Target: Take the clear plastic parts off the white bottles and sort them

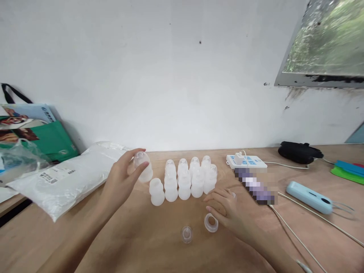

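My left hand [122, 178] is raised above the wooden table [136, 242], fingers closed round a small translucent white bottle [143, 167] with a domed cap. Just to its right stands a group of several similar capped bottles [189, 176] in two rows, and one uncapped bottle [157, 191] at the front left. My right hand [224, 206] rests low on the table with its fingers curled, beside a clear ring-shaped collar [211, 222]. A small clear piece seems to sit at its fingertips near the knuckles, too small to name. A clear teat-like part [187, 234] lies in front.
A white plastic bag [68, 176] lies at left, with a green bag [48, 142] and printed papers behind it. At right are a white power strip [247, 160] with cables, a black object [298, 151], a light blue device [308, 196] and a green-blue folder [348, 170].
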The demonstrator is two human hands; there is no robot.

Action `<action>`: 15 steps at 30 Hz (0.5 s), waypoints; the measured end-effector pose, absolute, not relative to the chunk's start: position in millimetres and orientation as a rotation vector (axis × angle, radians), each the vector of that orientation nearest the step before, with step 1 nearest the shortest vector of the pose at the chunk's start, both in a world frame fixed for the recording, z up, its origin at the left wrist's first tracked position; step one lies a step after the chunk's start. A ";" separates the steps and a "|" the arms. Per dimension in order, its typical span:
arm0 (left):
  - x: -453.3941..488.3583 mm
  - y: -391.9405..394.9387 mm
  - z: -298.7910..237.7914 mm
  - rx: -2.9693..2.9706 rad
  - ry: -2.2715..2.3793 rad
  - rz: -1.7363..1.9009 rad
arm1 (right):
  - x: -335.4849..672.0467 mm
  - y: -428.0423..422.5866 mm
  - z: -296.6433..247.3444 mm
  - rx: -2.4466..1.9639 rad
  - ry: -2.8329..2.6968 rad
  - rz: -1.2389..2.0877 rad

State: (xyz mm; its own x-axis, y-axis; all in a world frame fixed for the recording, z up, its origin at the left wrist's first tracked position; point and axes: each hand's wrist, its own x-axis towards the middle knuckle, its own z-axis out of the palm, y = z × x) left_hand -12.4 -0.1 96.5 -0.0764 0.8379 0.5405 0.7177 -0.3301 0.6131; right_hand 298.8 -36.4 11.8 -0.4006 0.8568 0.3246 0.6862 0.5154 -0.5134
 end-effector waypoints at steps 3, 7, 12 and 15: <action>-9.3 -41.7 89.2 2.235 1.657 1.353 | 292.1 -51.8 16.8 -1.189 -2.107 0.455; 14.7 -75.4 60.7 2.666 1.517 1.132 | 270.9 -77.3 23.7 -1.011 -1.978 0.655; 60.8 -85.1 46.1 2.855 1.431 0.965 | 243.5 -90.3 25.4 -1.025 -1.885 0.743; 82.6 -85.8 50.2 2.713 1.426 1.176 | 241.1 -91.1 29.2 -1.140 -1.733 0.728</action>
State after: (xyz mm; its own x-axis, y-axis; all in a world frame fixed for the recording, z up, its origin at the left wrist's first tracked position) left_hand 82.6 -85.8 50.2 0.3688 0.6642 0.6502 0.7649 -0.6143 0.1936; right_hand 241.1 -91.1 29.2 -0.1603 0.9168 0.3657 0.3806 0.3993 -0.8341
